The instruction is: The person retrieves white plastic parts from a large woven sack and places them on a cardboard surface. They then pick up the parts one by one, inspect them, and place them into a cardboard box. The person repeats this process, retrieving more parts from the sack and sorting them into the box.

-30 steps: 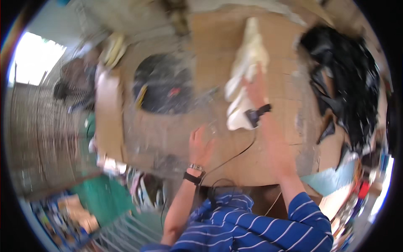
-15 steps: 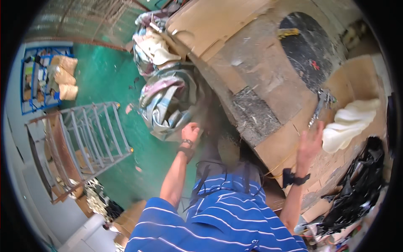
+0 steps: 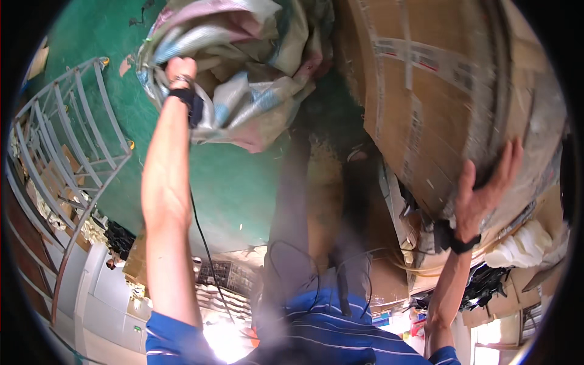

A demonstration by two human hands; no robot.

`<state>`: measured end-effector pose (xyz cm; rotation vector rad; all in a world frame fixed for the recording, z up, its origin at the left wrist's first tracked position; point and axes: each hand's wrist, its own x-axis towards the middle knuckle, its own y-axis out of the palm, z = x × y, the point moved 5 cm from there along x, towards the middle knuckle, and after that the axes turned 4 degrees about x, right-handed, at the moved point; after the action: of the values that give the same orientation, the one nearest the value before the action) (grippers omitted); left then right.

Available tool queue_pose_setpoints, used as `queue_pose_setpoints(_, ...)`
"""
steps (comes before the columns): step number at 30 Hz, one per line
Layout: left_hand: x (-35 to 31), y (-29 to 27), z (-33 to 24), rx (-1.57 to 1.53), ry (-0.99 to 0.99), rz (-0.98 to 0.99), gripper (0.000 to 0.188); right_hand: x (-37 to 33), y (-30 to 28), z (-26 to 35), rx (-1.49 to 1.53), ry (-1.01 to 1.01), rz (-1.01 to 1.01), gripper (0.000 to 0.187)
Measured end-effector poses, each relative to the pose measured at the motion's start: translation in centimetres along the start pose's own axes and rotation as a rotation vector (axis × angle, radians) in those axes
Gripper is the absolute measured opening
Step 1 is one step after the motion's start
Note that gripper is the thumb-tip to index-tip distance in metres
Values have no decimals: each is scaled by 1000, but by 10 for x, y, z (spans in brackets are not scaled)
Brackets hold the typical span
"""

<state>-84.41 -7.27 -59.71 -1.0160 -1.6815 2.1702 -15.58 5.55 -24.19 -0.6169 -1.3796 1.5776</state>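
A large woven plastic sack [image 3: 255, 112], pale with blue and pink patches, stands on the green floor with its mouth gaping. My left hand [image 3: 181, 68] is closed on the near left part of its rolled rim, the arm stretched far forward. On the right, my right hand [image 3: 483, 194] has its fingers and thumb spread and holds nothing. It lies against or just over the near edge of a cardboard-covered workbench [image 3: 420, 97]; contact is hard to tell. Brown tape-marked cardboard covers the bench's side. Most of the sack's inside is in shadow.
A grey metal rack on casters [image 3: 79, 134] stands left of the sack. Cream-coloured moulded pieces [image 3: 520, 243] and black sheeting [image 3: 486, 283] lie at the right. A dark cable [image 3: 204, 237] hangs beside my left arm. Crates [image 3: 228, 277] show lower down.
My left hand has reached forward and left, onto the sack's rim. The view has swung, so the sack shows larger and the bench's cardboard side fills the right. My right hand remains spread.
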Motion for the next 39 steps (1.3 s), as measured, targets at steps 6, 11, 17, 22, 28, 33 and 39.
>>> queue_pose_setpoints(6, 51, 24, -32, -147, -68, -90, 53, -5, 6, 7, -184, 26, 93, 77)
queue_pose_setpoints(11, 57, 104, 43, 215, 216, -131, 50, 1, 18, -3, -97, -39, 76, 76)
queue_pose_setpoints(17, 88, 26, 13, 283, 393, -32, 51, -11, 17, -4, -137, 44, 65, 78)
queue_pose_setpoints(22, 117, -34, -11, 209, 448, 55, 52, -7, 19, -3, -126, 49, 91, 79)
queue_pose_setpoints(28, 100, -40, -54, 148, 551, 174, 54, -8, 21, -4, -134, 51, 91, 79)
queue_pose_setpoints(33, 65, -33, -88, 80, 645, 307, 55, -9, 17, -4, -161, 63, 98, 79)
queue_pose_setpoints(39, -24, 54, -59, 31, 705, 533, 52, -3, 22, -3, -114, 48, 120, 76)
